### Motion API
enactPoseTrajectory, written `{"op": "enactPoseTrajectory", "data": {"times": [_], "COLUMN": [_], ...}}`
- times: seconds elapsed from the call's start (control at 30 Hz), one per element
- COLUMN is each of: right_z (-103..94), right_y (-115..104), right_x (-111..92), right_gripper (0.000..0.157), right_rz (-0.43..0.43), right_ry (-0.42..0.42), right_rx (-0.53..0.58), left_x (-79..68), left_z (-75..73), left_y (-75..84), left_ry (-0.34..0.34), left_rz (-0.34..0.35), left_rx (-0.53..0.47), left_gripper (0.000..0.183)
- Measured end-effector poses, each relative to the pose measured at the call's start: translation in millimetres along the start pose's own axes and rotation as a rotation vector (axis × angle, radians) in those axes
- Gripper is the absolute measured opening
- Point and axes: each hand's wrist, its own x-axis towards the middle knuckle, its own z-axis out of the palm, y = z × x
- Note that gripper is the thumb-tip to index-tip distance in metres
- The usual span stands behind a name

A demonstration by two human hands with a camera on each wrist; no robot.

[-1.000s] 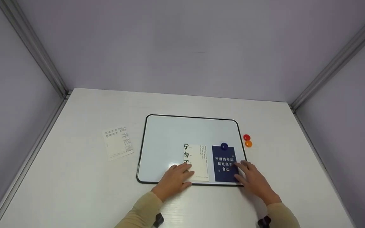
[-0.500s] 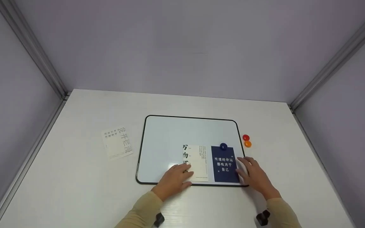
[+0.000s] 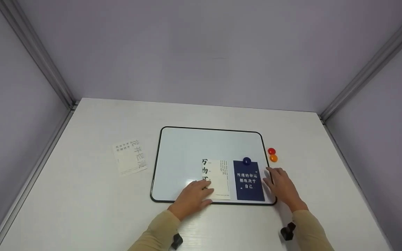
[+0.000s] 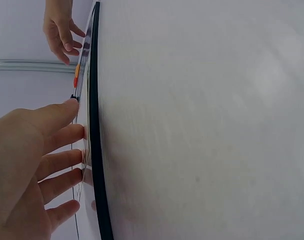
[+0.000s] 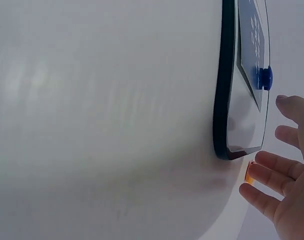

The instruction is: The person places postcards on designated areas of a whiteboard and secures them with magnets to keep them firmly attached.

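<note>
A whiteboard (image 3: 183,157) with a black rim lies flat on the table. My left hand (image 3: 192,196) rests with spread fingertips on the lower left part of a cream card (image 3: 220,179) printed with black characters, covering some of them. To its right on the board is a dark blue card (image 3: 249,190) with white characters; a round blue magnet (image 3: 246,161) sits on its top edge. Over the board's right rim hovers my right hand (image 3: 283,186), fingers loosely spread and holding nothing. In the right wrist view its fingers stand apart from the blue card.
Beyond the board's right edge lie a red magnet (image 3: 272,151) and an orange magnet (image 3: 273,158), side by side. A pale card (image 3: 130,157) with grey characters lies on the table (image 3: 82,202) left of the board. Grey walls (image 3: 201,52) enclose the table's back and sides.
My right hand has lifted off the blue card and moved right and slightly away from me, toward the board's edge. My left hand has stayed on the cream card.
</note>
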Motion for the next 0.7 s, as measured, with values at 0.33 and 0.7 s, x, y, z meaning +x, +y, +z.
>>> {"op": "enactPoseTrajectory", "data": {"times": [0.33, 0.7], "right_z": [0.6, -2.9], "right_y": [8.2, 15.9], "right_x": [8.0, 23.0], "right_gripper": [0.042, 0.038], "right_rz": [0.0, 0.111], "right_ry": [0.083, 0.13], "right_rx": [0.038, 0.182], "left_x": [1.6, 0.9], "left_z": [2.1, 3.6], "left_y": [1.1, 1.7], "left_ry": [-0.018, 0.028], "left_rz": [-0.012, 0.005], "left_rx": [-0.006, 0.014], "left_gripper": [0.036, 0.036]}}
